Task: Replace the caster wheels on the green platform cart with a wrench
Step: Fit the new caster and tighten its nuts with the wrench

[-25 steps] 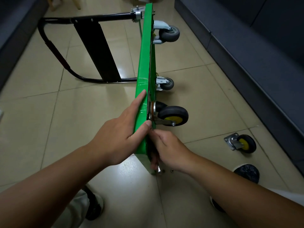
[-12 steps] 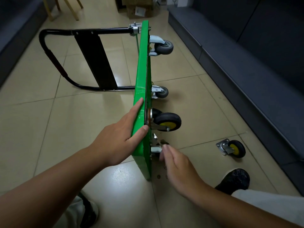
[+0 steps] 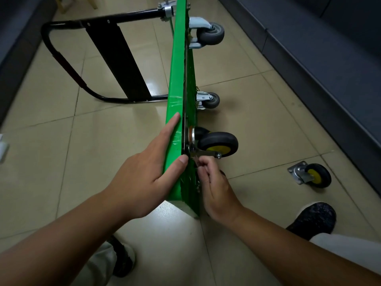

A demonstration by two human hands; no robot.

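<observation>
The green flat platform cart (image 3: 177, 79) stands tipped on one long edge on the beige tiled floor (image 3: 92, 145), its deck running away from the person. To its left, the black tubular push handle (image 3: 61, 65) lies out across the tiles, with bare floor between it and a dark wall base at the far left. On the right there is a strip of floor between the cart's underside and the long dark grey bench base (image 3: 309, 65).

The left hand (image 3: 144, 178) lies flat on the deck's top face, fingers straight and pressed to it, with the thumb reaching over the upper edge. The right hand (image 3: 216, 190) is on the other side, against the underside near the cart's near end, fingers curled close together. Their tips are just below the mounting plate of the black caster wheel with a yellow hub (image 3: 218, 144). Whether they pinch anything I cannot tell.

That caster juts sideways from the underside. Two grey rubber casters stick out farther along, one high (image 3: 210, 34) and one near the floor (image 3: 211, 100). A loose yellow-hubbed caster with a square steel plate (image 3: 311, 175) lies on the tiles, well apart from the cart and close to the bench. A dark knitted shoe (image 3: 313, 219) rests just nearer than it.
</observation>
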